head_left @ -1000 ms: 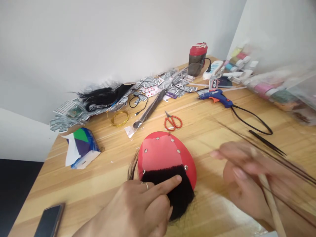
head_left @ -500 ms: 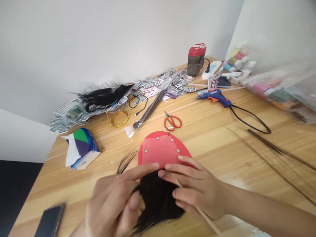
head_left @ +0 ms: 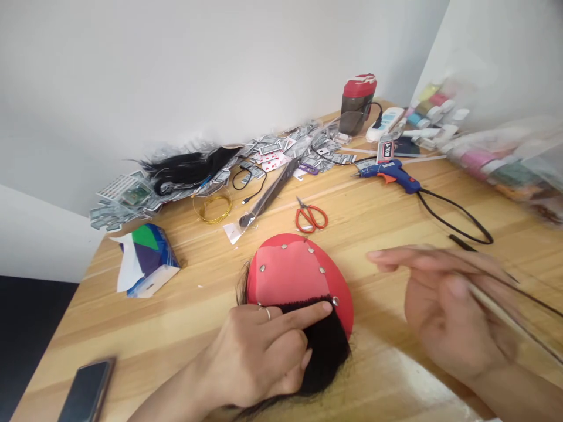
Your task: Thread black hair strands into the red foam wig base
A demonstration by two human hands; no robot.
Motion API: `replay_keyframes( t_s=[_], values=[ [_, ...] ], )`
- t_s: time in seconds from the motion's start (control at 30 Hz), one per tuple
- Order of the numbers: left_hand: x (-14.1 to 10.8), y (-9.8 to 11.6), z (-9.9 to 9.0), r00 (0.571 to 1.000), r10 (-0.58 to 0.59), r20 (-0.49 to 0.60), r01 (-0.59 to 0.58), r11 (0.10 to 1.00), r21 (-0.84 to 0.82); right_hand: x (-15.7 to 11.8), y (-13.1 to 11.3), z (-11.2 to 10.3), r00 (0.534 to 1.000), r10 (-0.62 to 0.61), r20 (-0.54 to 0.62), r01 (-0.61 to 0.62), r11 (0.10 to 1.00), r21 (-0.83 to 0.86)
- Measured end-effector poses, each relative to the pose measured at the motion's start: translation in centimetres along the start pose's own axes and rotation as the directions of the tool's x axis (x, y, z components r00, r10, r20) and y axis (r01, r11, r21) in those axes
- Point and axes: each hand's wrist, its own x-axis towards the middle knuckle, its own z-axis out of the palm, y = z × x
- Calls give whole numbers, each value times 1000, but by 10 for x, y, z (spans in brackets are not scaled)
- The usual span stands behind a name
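Observation:
My left hand (head_left: 272, 351) lies over a piece of black hair (head_left: 332, 351), its other fingers curled and its index finger stretched along the hair's upper edge. That fingertip is next to a round silver pin head (head_left: 335, 301). Beneath is a red rounded form (head_left: 345, 281) with a lighter pink sheet (head_left: 290, 275) fixed on it by several silver pins. Off to the right of the form, my right hand (head_left: 453, 310) is raised, gripping a thin light-coloured stick (head_left: 497, 308) by the thumb, with the index finger stretched out.
Red-handled scissors (head_left: 311, 218) lie beyond the form. A blue glue gun (head_left: 391, 173) and its cable lie at the back right, near bagged bottles (head_left: 475, 161). Left are a phone (head_left: 87, 390), a blue packet (head_left: 152, 258) and gold wire (head_left: 215, 209). More black hair (head_left: 189, 170) rests on scattered cards.
My right hand has left the form and moved right with the stick. My left hand has shifted right across the hair, its index fingertip now by a pin at the right side.

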Motion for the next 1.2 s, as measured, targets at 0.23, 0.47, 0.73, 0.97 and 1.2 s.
replay_keyframes(
  t_s=[0.23, 0.47, 0.73, 0.97, 1.2],
  values=[
    [2, 0, 0, 999, -34, -19, 33, 998, -61, 8, -1, 29, 980, 32, 196, -27, 999, -28],
    [-3, -2, 4, 998, -56, -3, 55, 992, -117, 2, -1, 36, 993, 58, 100, -64, 996, 58],
    [-2, -2, 2, 998, -66, 14, 67, 990, -122, -11, 7, 34, 977, 106, 186, -127, 986, 106],
    [-1, -1, 1, 997, -68, 19, 70, 993, -99, -8, 6, 36, 985, 61, 163, -76, 993, 87],
    [2, 0, 0, 997, -77, 11, 78, 992, -95, -2, 4, 37, 986, 36, 161, -45, 998, 50]
  ],
)
